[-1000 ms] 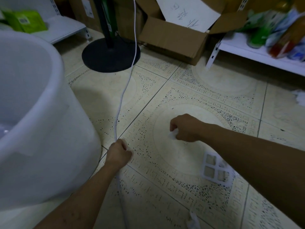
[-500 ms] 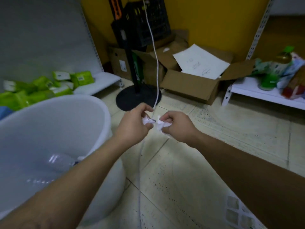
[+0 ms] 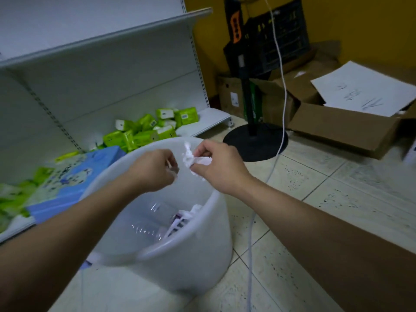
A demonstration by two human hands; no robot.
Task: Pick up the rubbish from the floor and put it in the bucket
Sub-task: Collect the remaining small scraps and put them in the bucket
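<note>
1. Bucket (image 3: 198,264) sits low on the left, some rubbish already inside.
2. Left hand (image 3: 153,170) over its mouth, fingers curled shut; contents unclear.
3. Right hand (image 3: 216,167) pinches crumpled white paper (image 3: 191,157) above the rim.

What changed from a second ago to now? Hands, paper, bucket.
Both hands rose from the floor tiles and moved left, over the open bucket. The right hand now pinches the crumpled white paper above the opening; the left hand is closed on a small scrap that is hard to make out. Nothing is released yet. The bucket, white cable and cardboard box appear unmoved.
</note>
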